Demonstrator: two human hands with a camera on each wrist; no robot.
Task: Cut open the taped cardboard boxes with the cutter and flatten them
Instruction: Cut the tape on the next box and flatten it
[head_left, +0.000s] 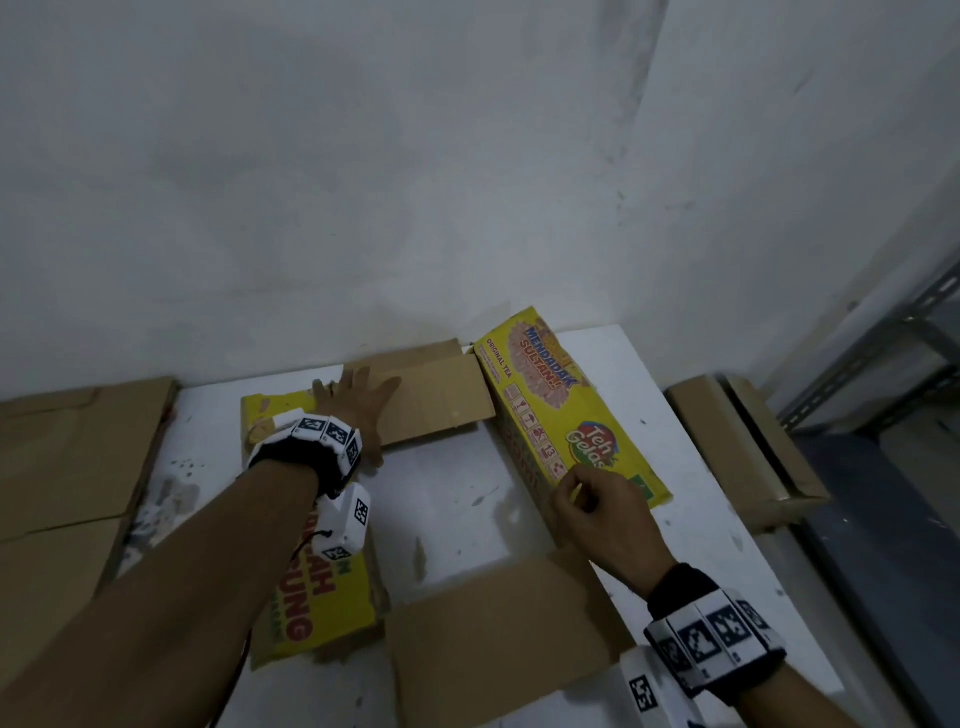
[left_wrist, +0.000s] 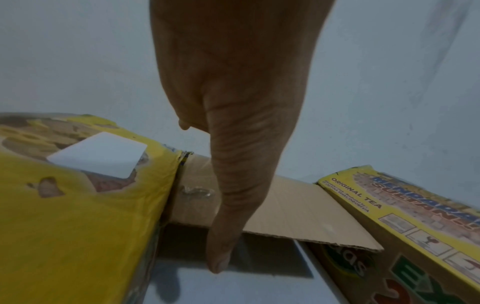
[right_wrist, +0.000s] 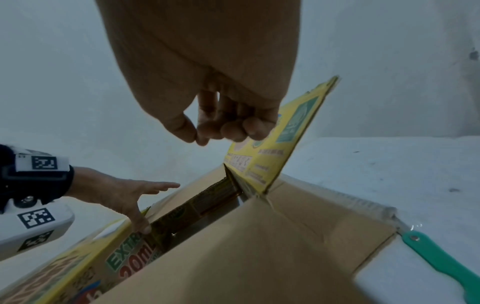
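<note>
Left hand presses flat, fingers spread, on the yellow box's far brown flap; right hand, loosely curled and empty, hovers at its near right side.

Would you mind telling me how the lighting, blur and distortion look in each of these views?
Head view: dim, flat light, wide-angle bending at the edges, left hand slightly smeared. Left wrist view: dark close-up hand, soft shadow under the flap, box print blurred. Right wrist view: right hand underexposed and soft; green cutter clear.
</note>
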